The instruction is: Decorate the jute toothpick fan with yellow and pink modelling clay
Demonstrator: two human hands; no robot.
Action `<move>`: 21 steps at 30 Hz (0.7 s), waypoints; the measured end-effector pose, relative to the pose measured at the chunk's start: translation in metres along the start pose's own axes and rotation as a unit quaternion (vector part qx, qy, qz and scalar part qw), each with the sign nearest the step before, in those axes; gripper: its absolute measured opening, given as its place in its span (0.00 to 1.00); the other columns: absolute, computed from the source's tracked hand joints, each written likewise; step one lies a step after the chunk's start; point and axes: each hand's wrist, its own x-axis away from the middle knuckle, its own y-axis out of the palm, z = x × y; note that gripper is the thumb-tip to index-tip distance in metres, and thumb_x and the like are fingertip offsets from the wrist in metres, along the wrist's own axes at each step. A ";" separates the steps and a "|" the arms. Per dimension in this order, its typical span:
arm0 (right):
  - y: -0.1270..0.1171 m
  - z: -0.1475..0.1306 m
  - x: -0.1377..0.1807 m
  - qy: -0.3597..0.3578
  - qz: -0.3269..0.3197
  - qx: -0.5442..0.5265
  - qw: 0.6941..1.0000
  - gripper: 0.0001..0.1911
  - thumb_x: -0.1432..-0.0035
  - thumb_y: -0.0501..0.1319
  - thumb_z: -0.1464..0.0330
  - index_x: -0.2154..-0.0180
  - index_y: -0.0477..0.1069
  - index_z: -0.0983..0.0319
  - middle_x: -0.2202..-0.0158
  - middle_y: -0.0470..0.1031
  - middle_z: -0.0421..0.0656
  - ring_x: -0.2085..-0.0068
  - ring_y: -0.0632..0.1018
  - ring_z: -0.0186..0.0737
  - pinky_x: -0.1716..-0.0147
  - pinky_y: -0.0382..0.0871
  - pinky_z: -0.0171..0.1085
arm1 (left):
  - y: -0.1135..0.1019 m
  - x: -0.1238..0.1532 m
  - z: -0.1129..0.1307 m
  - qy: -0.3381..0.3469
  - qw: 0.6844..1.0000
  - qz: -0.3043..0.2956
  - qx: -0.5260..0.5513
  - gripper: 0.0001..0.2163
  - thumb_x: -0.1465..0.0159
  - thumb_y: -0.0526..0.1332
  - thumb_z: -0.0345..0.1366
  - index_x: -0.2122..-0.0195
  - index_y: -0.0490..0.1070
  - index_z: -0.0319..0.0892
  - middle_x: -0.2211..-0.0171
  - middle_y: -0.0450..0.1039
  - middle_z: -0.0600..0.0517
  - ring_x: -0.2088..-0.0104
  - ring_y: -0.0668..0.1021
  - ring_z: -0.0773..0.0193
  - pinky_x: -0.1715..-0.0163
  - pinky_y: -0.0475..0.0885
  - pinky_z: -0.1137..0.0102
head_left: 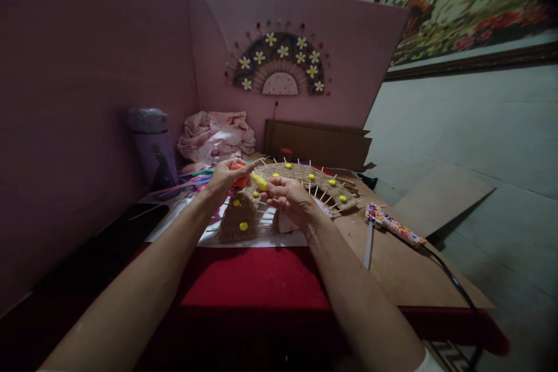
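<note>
Both hands meet over the middle of the table. My right hand [290, 197] pinches a soft yellow lump, like modelling clay [260, 182], whose tip reaches toward my left fingers. My left hand [231, 177] is closed, with a crumpled orange piece [240, 179] in or just under its fingers. I cannot make out exactly what that orange piece is. Below and behind the hands lies a twine-wrapped, fan-shaped arch [300, 172] with yellow dots on it and thin sticks poking out of its edges. My right hand partly hides a pale, pink-spotted half-round at its centre.
A hot glue gun [392, 225] with a flowered cover lies on the brown board [418, 279] at right, its cable trailing off. A purple bottle [154, 151] and bundled pink cloth [218, 136] stand at back left. Cardboard [318, 142] leans behind; a finished-looking flowered fan [281, 61] hangs above.
</note>
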 end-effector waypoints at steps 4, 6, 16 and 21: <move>0.001 0.002 -0.001 -0.010 -0.003 0.023 1.000 0.10 0.53 0.70 0.78 0.68 0.73 0.64 0.71 0.80 0.42 0.72 0.81 0.34 0.74 0.75 0.30 | -0.003 -0.002 -0.003 0.006 1.000 -0.006 0.005 0.19 0.56 0.75 0.46 0.77 0.68 0.39 0.85 0.68 0.55 0.87 0.66 0.73 0.88 0.55 0.76; 0.001 0.002 -0.001 0.001 -0.014 0.043 0.999 0.10 0.52 0.71 0.75 0.67 0.73 0.64 0.72 0.81 0.43 0.75 0.79 0.32 0.78 0.72 0.28 | -0.005 -0.003 -0.005 0.006 1.000 -0.011 0.009 0.19 0.56 0.75 0.46 0.77 0.68 0.39 0.85 0.68 0.55 0.87 0.66 0.73 0.88 0.55 0.76; 0.003 0.004 -0.004 -0.053 0.033 0.091 0.994 0.22 0.65 0.78 0.62 0.70 0.72 0.63 0.76 0.77 0.38 0.78 0.71 0.28 0.79 0.62 0.29 | -0.003 -0.001 -0.003 -0.011 1.000 -0.007 -0.017 0.22 0.57 0.75 0.48 0.76 0.67 0.39 0.85 0.70 0.54 0.86 0.67 0.72 0.88 0.56 0.78; 0.006 0.004 -0.004 -0.075 0.048 0.081 0.993 0.22 0.66 0.78 0.63 0.70 0.72 0.62 0.76 0.76 0.36 0.77 0.71 0.27 0.79 0.61 0.28 | -0.005 -0.003 -0.005 -0.016 1.000 -0.017 -0.008 0.22 0.57 0.75 0.49 0.75 0.67 0.39 0.85 0.70 0.54 0.87 0.66 0.73 0.89 0.54 0.78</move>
